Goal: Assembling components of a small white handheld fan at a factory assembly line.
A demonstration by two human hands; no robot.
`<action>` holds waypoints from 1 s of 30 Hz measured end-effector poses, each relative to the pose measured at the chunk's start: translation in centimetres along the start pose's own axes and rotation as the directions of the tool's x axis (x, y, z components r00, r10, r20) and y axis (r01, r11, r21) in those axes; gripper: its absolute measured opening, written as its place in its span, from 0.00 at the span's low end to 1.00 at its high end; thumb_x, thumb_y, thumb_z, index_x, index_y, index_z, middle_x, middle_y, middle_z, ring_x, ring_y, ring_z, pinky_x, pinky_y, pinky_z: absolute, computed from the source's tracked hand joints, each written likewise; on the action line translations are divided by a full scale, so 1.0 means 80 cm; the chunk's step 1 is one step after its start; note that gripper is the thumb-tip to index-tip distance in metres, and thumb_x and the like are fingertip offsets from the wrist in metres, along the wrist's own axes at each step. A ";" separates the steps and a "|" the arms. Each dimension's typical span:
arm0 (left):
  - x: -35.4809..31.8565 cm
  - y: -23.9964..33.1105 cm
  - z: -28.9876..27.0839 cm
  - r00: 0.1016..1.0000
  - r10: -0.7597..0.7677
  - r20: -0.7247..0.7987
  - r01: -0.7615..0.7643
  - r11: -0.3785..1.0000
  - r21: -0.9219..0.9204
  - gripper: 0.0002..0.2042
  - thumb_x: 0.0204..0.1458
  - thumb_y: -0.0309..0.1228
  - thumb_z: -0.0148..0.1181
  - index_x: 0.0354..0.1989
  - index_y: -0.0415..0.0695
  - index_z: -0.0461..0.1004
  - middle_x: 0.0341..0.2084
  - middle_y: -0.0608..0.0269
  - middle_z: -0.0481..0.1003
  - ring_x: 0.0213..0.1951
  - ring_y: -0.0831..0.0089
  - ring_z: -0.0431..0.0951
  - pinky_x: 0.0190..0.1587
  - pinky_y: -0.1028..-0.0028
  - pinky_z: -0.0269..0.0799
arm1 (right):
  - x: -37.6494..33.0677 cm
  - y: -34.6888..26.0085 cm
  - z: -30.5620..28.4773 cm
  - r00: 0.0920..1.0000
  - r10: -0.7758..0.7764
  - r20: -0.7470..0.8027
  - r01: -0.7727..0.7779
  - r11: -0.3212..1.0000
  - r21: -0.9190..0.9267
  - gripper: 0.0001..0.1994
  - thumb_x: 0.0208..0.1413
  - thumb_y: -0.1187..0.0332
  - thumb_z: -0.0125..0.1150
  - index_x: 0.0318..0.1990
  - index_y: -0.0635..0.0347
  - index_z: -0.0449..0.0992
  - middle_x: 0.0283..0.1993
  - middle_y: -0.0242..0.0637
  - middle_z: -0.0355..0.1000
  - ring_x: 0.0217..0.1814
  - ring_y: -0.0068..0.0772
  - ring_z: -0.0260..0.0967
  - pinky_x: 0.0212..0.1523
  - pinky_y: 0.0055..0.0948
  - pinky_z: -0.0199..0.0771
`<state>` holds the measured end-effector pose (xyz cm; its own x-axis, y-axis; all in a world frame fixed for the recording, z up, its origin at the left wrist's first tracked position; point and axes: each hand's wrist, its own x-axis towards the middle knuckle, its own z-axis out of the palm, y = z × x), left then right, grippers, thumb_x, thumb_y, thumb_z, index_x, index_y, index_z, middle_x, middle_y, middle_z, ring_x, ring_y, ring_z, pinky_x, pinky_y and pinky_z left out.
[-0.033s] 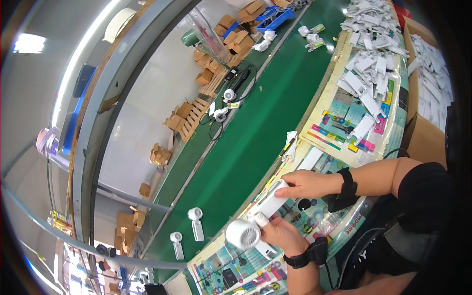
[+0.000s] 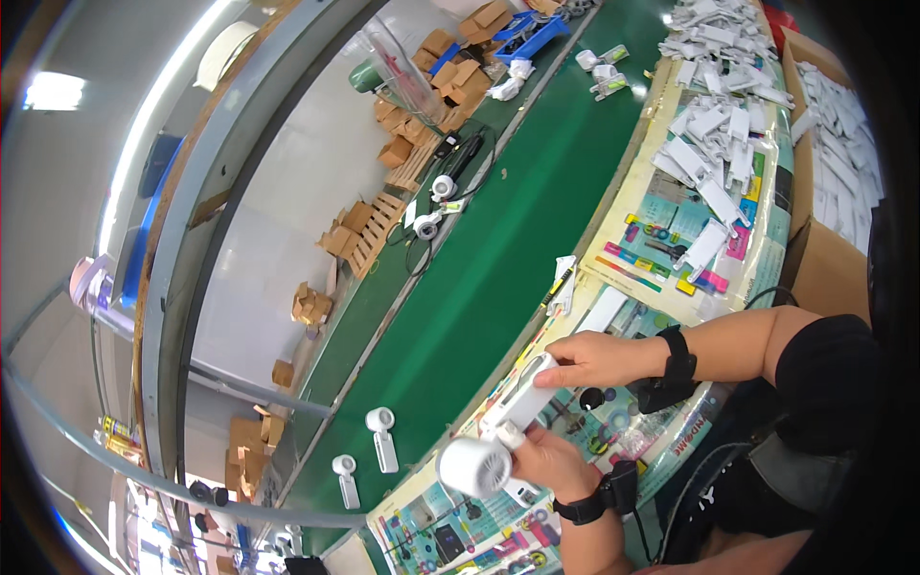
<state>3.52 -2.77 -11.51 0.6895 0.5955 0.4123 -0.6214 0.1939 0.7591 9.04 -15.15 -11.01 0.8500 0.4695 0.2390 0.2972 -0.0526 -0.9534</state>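
The green belt (image 2: 498,259) lies open through its middle, a wide lane past the hands (image 2: 594,359); two white fans (image 2: 381,436) stand on it near its lower end; more fans (image 2: 602,69) sit at its far end; cables and fans (image 2: 446,187) line its far edge; a heap of white handles (image 2: 714,144) crowds the bench (image 2: 671,278) ahead; a carton (image 2: 829,268) blocks the right

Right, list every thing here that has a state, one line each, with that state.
White handheld fan: lifted off the bench, held in both hands.
Left hand: gripping the fan just behind its round head.
Right hand: pinching the handle end.
Two white fans: lying flat on the green belt, apart from each other.
Pile of white parts: loose and jumbled on the bench.
Cardboard box: open, filled with white parts.
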 end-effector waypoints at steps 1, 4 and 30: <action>-0.002 0.008 0.000 1.000 -0.001 0.006 0.001 1.000 0.004 0.16 0.56 0.33 0.51 0.49 0.37 0.62 0.47 0.53 0.66 0.48 0.66 0.70 0.50 0.68 0.70 | -0.002 -0.015 -0.002 0.999 0.010 0.047 -0.013 0.998 0.068 0.25 0.57 0.48 0.51 0.40 0.67 0.72 0.26 0.45 0.69 0.28 0.34 0.66 0.31 0.31 0.66; -0.014 0.013 0.008 0.994 0.102 0.036 -0.104 0.994 0.037 0.20 0.55 0.37 0.53 0.51 0.40 0.59 0.46 0.55 0.66 0.49 0.66 0.69 0.50 0.67 0.69 | -0.010 -0.009 -0.004 0.986 -0.167 -0.014 0.168 0.985 0.035 0.24 0.56 0.49 0.52 0.43 0.65 0.71 0.31 0.44 0.70 0.33 0.36 0.68 0.34 0.31 0.67; -0.011 0.016 -0.013 0.849 0.334 0.410 -0.490 0.788 0.373 0.13 0.59 0.30 0.45 0.49 0.36 0.61 0.42 0.52 0.69 0.47 0.61 0.71 0.53 0.64 0.67 | -0.006 -0.011 -0.047 0.900 -0.435 -0.013 0.435 0.900 0.034 0.14 0.50 0.65 0.63 0.46 0.54 0.75 0.44 0.32 0.71 0.40 0.26 0.66 0.39 0.24 0.66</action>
<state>1.77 -2.20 -11.45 0.5304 0.2503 0.8099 -0.6890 -0.4293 0.5839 10.00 -18.61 -9.60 0.6419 0.4338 0.6323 0.6225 0.1866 -0.7601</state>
